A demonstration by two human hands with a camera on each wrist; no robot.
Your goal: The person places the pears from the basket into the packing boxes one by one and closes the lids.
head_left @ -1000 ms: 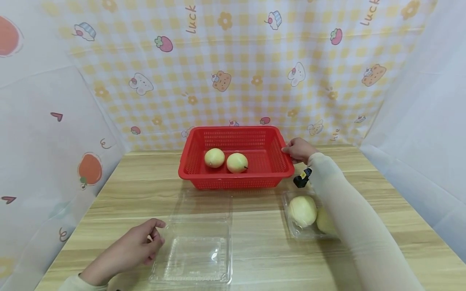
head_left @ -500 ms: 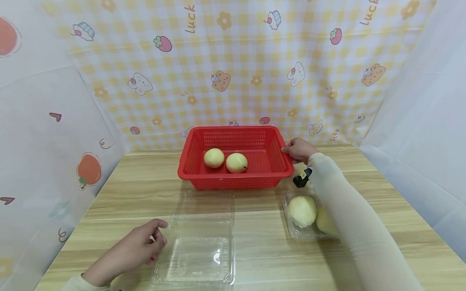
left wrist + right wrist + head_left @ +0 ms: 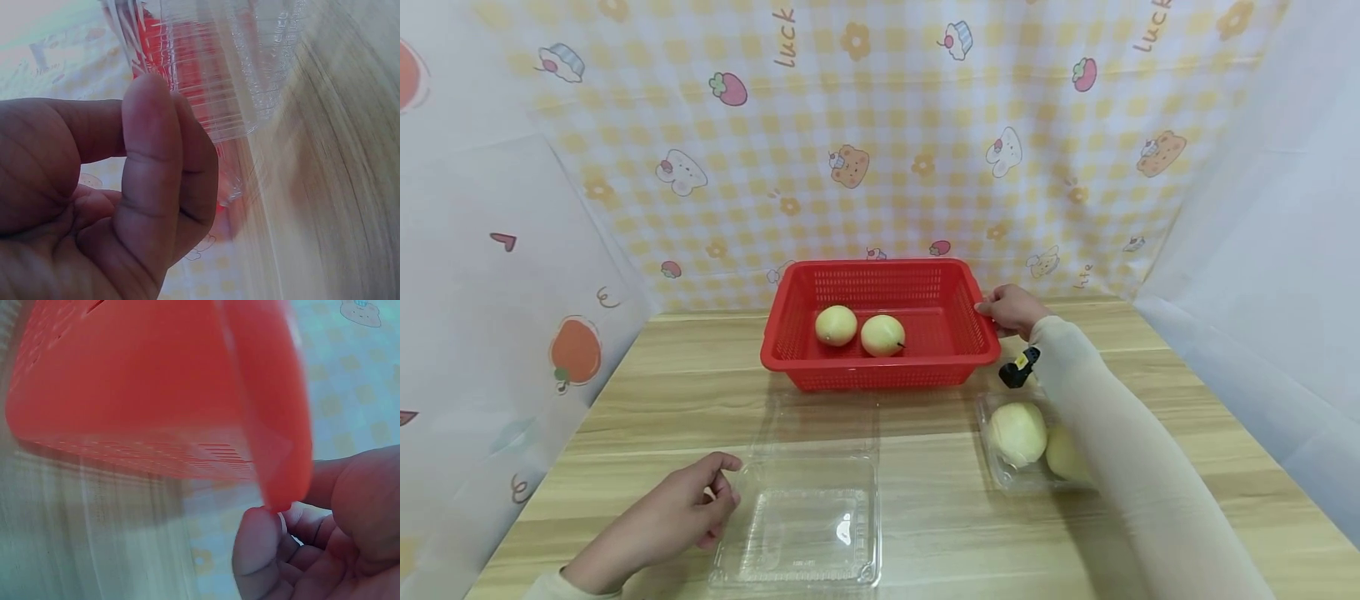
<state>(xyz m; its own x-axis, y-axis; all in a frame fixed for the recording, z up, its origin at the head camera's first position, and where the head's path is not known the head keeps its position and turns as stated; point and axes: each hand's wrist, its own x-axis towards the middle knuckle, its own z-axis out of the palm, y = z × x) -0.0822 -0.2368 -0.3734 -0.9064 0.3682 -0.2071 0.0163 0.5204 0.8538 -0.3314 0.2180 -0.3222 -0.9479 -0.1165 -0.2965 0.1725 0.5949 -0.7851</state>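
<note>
Right hand point(image 3: 1013, 311) is gripping red basket point(image 3: 880, 364), loose, empty left hand point(image 3: 681, 507) curving beside clear box point(image 3: 805, 537); cloth point(image 3: 917, 108) is reading "luck".

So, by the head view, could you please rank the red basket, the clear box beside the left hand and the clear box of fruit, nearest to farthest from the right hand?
1. Red basket: the right hand grips its right rim.
2. Clear box of fruit: right side, partly hidden by the sleeve.
3. Other clear box: left, beside the left hand.

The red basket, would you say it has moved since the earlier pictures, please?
No: against the printed bear behind it, the red basket shows no visible shift.
</note>
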